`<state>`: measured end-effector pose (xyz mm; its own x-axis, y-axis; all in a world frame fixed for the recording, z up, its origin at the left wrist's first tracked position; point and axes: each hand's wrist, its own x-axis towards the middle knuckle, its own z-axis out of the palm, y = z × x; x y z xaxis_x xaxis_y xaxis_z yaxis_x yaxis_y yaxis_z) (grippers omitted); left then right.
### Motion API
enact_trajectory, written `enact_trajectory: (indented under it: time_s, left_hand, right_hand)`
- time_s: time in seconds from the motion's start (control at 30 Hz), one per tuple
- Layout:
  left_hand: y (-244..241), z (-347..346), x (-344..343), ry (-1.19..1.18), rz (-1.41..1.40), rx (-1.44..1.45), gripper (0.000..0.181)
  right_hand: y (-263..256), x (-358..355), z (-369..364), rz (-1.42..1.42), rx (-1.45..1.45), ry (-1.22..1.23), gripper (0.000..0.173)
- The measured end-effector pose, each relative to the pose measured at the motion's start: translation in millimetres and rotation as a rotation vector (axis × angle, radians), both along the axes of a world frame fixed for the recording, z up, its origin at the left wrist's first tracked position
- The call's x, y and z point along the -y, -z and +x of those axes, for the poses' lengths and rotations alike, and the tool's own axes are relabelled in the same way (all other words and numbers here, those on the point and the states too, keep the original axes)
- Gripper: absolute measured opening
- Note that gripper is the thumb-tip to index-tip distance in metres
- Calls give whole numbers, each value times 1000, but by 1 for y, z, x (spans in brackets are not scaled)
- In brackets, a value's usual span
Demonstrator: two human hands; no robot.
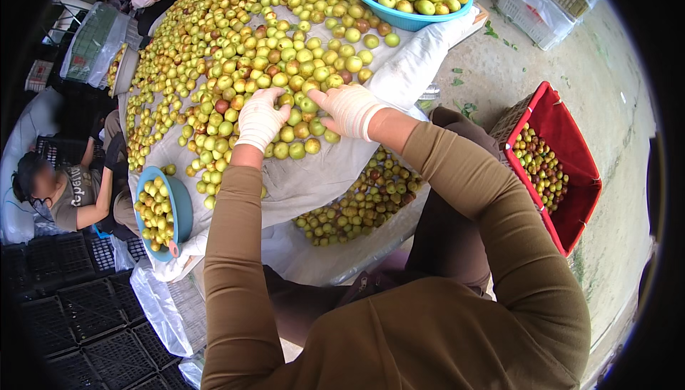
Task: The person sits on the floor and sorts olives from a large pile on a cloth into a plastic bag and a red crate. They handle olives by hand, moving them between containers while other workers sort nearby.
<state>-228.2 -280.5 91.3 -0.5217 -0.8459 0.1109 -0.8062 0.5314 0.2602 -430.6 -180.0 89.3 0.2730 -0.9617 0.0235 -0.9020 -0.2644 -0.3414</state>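
Before me, a broad heap of yellow-green jujubes (235, 74), some blushed red-brown, covers a pale cloth (299, 186). My left hand (262, 118), in a pale knit glove, curves over fruit at the near side of the heap. One jujube shows between its thumb and forefinger; whether it is gripped I cannot make out. Just to the right, my right hand (349, 109), gloved alike, touches the fruit with thumb and forefinger spread apart. Several jujubes lie in the gap between both hands.
A blue basin (415, 19) of larger jujubes stands at the far right; another basin (183, 210) sits at left. Below the cloth's edge lie more jujubes (364, 197). A red-lined crate (580, 176) stands right. Two people (69, 192) sit across the left side, near black crates (91, 304).
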Motion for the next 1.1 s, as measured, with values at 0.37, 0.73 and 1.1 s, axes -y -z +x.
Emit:
enact_trajectory:
  time_s: [0.37,0.73,1.1]
  left_hand:
    - [0,35,-43,-299,317,-741,23]
    - [-8,3,-131,-48,1289,-1619,67]
    - [36,228,-81,-668,-323,-251,38]
  right_hand:
    - [-7,-10,4,-210,25,67,36]
    - [-4,-38,22,-260,327,-19,19]
    - [-1,-241,-298,-414,-588,1039,26]
